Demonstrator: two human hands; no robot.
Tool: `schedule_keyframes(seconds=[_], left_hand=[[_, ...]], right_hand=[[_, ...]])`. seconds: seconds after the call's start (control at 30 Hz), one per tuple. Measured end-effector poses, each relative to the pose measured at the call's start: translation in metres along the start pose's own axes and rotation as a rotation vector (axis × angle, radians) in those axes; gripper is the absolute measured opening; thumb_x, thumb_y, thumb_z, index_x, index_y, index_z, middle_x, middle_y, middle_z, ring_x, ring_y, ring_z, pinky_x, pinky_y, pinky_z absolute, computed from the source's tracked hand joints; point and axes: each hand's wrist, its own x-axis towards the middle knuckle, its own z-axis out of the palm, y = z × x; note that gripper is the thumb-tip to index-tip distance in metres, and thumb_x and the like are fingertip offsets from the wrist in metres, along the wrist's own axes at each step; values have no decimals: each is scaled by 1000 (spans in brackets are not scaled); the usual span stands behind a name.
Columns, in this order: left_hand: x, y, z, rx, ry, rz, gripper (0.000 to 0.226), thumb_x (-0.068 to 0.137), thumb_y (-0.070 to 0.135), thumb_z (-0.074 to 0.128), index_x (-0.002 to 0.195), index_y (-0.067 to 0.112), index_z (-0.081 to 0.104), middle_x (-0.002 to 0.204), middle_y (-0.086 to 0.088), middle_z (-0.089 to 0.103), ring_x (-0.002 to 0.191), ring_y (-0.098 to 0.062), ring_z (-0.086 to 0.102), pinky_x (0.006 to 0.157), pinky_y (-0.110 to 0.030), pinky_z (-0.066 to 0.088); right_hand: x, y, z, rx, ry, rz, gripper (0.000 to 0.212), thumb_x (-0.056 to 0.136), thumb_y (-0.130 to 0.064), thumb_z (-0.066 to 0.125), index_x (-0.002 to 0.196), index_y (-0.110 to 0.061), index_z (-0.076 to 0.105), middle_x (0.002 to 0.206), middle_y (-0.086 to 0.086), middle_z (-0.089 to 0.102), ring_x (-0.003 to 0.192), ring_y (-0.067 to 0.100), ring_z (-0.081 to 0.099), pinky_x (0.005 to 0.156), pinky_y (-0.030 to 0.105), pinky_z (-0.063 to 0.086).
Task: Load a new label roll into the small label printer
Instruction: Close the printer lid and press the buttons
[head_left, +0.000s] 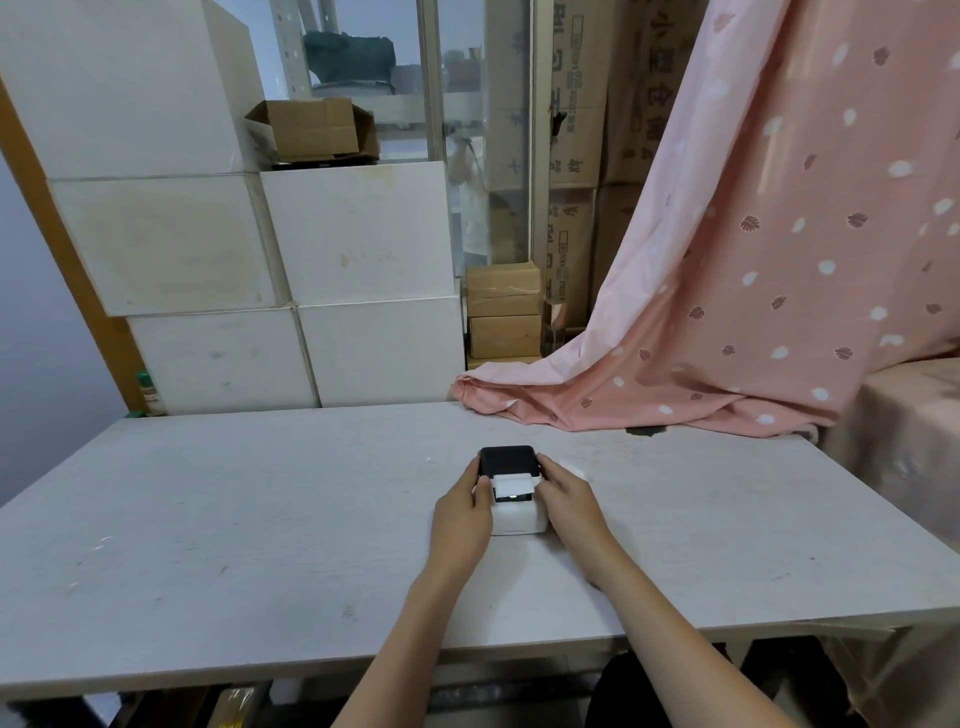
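1. The small label printer stood on the pale tabletop, near its middle and directly ahead of the person, probably so that both hands could reach it evenly.
2. Its dark lid was tilted up and away at the far end, exposing a white piece, apparently the label roll, at the mouth of the compartment; whether it was fully seated could not be told.
3. The left hand was pressed against the printer's left side, fingers curled round the body and thumb lying near the white piece, a clasp that appeared to steady the casing.
4. The right hand mirrored it on the right side, closed on the casing, fingertips reaching toward the lid's hinge.
5. Both forearms extended forward from the lower edge of view and converged on the printer, wrists low to the tabletop.
6. A pink patterned curtain spilled onto the far right edge, well apart from the work.
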Motion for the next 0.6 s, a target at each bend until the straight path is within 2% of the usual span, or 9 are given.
schedule_keyframes(seconds=[0.1,0.23,0.33,0.43,0.53,0.6], left_hand=[[-3,0,-2,-10,4,6,44,104,22,35,143,38,48,116,11,69,96,-3,61,69,-7,41],[-6,3,-4,-35,20,11,44,103,21,40,142,39,49,113,20,64,96,2,58,75,-7,41],[-7,4,-5,-38,22,16,44,103,20,41,141,41,50,107,24,63,92,6,58,74,-7,41],[-5,2,-5,-64,30,8,43,101,22,43,138,43,53,106,19,71,94,3,63,75,-13,45],[-5,0,-4,-76,49,0,40,102,22,46,138,36,55,102,21,68,89,9,60,75,-8,44],[-4,0,-4,-80,53,1,40,101,22,46,137,37,56,96,19,69,84,4,62,71,-11,45]], right_hand=[[-1,2,2,-31,-6,-31,42,101,-18,49,129,-45,67,116,-20,75,113,5,69,104,36,54],[-3,-1,2,-5,-4,-37,38,103,-20,53,126,-47,68,113,-27,74,107,-4,69,100,39,57],[0,3,0,50,13,-20,39,99,-18,59,132,-38,68,119,-24,74,115,-2,68,105,39,55],[4,5,0,125,41,34,45,94,-17,68,137,-31,66,131,-18,71,126,1,63,114,37,48],[7,3,0,161,51,74,49,92,-17,72,139,-27,63,137,-13,68,130,5,60,115,37,47],[11,3,0,181,48,92,51,89,-17,75,138,-26,63,137,-12,67,131,7,60,116,40,46]])
